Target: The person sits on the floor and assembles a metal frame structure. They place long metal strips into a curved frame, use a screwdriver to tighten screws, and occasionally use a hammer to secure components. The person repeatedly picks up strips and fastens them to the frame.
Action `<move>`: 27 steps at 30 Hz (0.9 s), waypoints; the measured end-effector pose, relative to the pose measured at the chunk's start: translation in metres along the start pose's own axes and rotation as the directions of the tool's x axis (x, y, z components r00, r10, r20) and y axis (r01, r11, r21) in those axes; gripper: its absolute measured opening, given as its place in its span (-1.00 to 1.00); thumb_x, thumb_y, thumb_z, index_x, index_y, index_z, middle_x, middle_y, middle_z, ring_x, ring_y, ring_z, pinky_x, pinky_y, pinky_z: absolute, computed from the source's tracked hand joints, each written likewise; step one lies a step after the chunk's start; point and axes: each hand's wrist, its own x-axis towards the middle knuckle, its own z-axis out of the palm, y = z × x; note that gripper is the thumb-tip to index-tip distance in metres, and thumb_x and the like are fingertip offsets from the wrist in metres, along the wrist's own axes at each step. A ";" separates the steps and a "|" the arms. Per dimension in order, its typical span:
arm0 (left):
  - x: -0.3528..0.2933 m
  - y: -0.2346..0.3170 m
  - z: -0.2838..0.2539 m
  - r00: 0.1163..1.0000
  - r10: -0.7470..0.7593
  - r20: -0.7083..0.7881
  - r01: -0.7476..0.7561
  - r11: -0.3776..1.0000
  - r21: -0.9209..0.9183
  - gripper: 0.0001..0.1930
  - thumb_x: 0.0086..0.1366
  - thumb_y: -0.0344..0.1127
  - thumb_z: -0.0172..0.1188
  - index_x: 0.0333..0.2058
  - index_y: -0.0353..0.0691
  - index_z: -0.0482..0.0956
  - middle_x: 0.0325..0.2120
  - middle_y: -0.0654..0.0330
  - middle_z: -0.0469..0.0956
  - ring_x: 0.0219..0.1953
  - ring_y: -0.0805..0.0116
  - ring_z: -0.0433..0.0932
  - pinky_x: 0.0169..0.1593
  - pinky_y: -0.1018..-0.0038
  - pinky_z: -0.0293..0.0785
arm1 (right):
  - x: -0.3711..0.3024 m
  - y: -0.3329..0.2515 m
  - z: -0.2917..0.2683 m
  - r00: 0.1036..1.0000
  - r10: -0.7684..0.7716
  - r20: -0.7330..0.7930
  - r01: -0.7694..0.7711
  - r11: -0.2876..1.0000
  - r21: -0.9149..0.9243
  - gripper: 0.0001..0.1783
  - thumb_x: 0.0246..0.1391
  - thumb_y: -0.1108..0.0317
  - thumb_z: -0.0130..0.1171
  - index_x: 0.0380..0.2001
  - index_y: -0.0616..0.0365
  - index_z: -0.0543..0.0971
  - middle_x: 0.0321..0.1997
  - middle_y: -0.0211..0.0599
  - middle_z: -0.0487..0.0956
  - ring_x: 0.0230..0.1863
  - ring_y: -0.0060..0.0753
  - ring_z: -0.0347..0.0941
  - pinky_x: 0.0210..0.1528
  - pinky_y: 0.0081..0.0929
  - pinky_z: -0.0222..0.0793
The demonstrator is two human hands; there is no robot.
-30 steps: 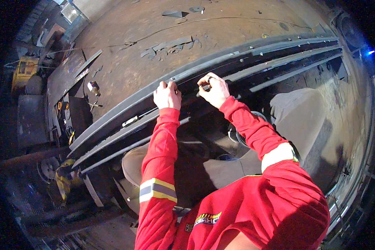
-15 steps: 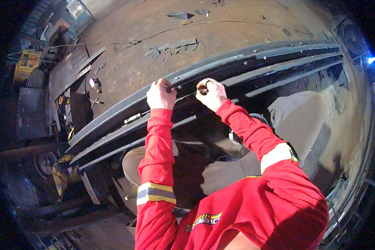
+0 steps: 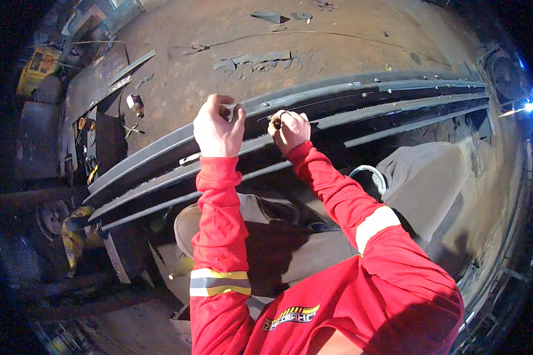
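Note:
My left hand (image 3: 219, 127) is over the long dark steel beam (image 3: 154, 155), its thumb and fingers curved and apart with no object visible between them. To its right, my right hand (image 3: 291, 130) is closed around a small dark piece that I cannot make out. It sits over the middle of the beam. Bolts (image 3: 364, 95) stand in a row along the beam's right half. A small light-coloured piece (image 3: 189, 160) lies on the beam beside my left wrist.
On the brown floor beyond the beam lie broken dark plates (image 3: 260, 58) and a thin cable (image 3: 243, 42). A red-and-white can-shaped object (image 3: 135, 105) is at the left, near a yellow machine (image 3: 38, 70). A bright welding-like light (image 3: 532, 107) glows at the far right.
My left hand's fingers have spread and it has shifted slightly left. My right hand has also moved a little left and stays closed. The whole view has shifted slightly.

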 end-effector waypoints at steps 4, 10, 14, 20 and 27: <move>0.002 0.008 -0.005 0.986 -0.039 -0.161 0.007 0.980 -0.198 -0.76 0.05 -0.41 0.20 -0.49 -0.28 0.26 -0.67 0.25 0.26 -0.61 0.47 0.20 -0.48 0.55 0.26 | 0.003 -0.004 0.002 0.986 0.136 0.095 -0.130 0.990 -0.057 -0.87 -0.23 0.28 0.26 -0.53 -0.04 0.53 -0.54 -0.41 0.57 -0.39 -0.30 0.52 -0.25 -0.30 0.24; 0.002 0.019 -0.016 0.995 -0.006 -0.099 -0.013 0.983 -0.186 -0.73 0.05 -0.40 0.16 -0.61 -0.30 0.21 -0.69 0.27 0.17 -0.57 0.50 0.14 -0.48 0.54 0.20 | 0.012 -0.013 -0.005 0.914 0.327 0.242 -0.308 0.945 -0.112 -0.85 -0.14 0.15 0.18 -0.52 -0.06 0.57 -0.53 -0.36 0.59 -0.39 -0.24 0.52 -0.19 -0.27 0.22; 0.002 0.006 -0.015 0.999 0.038 -0.033 -0.042 0.988 -0.146 -0.75 0.07 -0.38 0.21 -0.58 -0.32 0.29 -0.68 0.22 0.28 -0.56 0.46 0.23 -0.41 0.53 0.29 | 0.013 -0.012 -0.001 0.914 0.332 0.234 -0.308 0.942 -0.135 -0.84 -0.13 0.15 0.16 -0.55 -0.05 0.57 -0.51 -0.35 0.60 -0.38 -0.23 0.52 -0.18 -0.28 0.22; 0.005 0.005 -0.012 0.988 0.057 -0.145 -0.098 0.952 -0.291 -0.73 0.10 -0.37 0.25 -0.51 -0.30 0.29 -0.62 0.24 0.31 -0.55 0.43 0.26 -0.38 0.53 0.32 | 0.009 -0.007 0.001 0.934 0.315 0.168 -0.292 0.945 -0.147 -0.78 -0.11 0.10 0.16 -0.58 -0.01 0.58 -0.48 -0.35 0.61 -0.36 -0.25 0.52 -0.17 -0.25 0.22; 0.008 -0.002 -0.032 0.984 -0.127 -0.123 0.093 0.962 -0.256 -0.72 0.08 -0.43 0.21 -0.49 -0.24 0.19 -0.56 0.26 0.24 -0.49 0.50 0.19 -0.40 0.59 0.25 | 0.011 -0.015 -0.002 0.935 0.297 0.192 -0.239 0.932 -0.272 -0.73 -0.10 0.04 0.17 -0.58 -0.01 0.63 -0.46 -0.39 0.62 -0.29 -0.32 0.49 -0.13 -0.24 0.19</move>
